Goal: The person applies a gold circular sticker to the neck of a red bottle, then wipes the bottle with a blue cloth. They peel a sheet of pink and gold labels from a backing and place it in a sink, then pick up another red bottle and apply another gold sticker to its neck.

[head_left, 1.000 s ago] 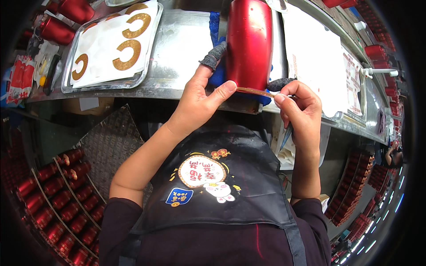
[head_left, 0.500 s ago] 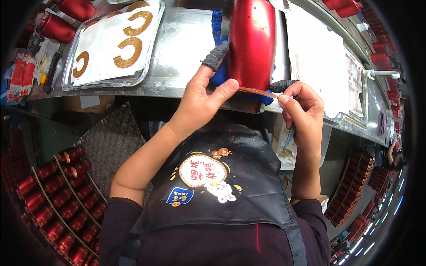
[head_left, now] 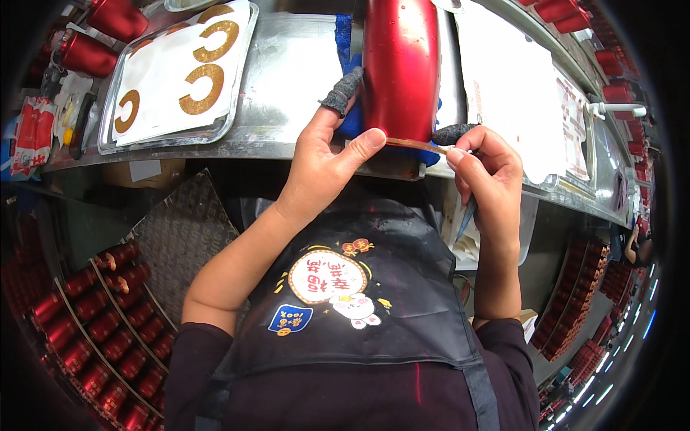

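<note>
A glossy red cylindrical vessel [head_left: 402, 68] lies at the near edge of the bench, its end toward me. My left hand [head_left: 321, 159] braces it: the thumb presses at the near rim and a finger wrapped in dark tape lies along the left side. A thin gold strip [head_left: 415, 144] runs across that rim. Its right end is pinched between thumb and finger of my right hand [head_left: 492, 172], which also has a dark-wrapped finger, resting by the vessel. Out of the right palm sticks a slim, dark pointed tool [head_left: 466, 219]. Blue cloth [head_left: 343, 32] shows beneath the vessel.
On the left, a metal tray [head_left: 241, 108] holds white sheets with gold C-shaped pieces [head_left: 202, 89]. White sheets [head_left: 514, 93] cover the bench on the right. More red vessels [head_left: 88, 52] stand at the back left, and racks of them [head_left: 102, 327] fill the lower left.
The bench and vessel appear slightly farther left and higher in the picture. Both hands keep nearly the same hold on the vessel and the gold strip.
</note>
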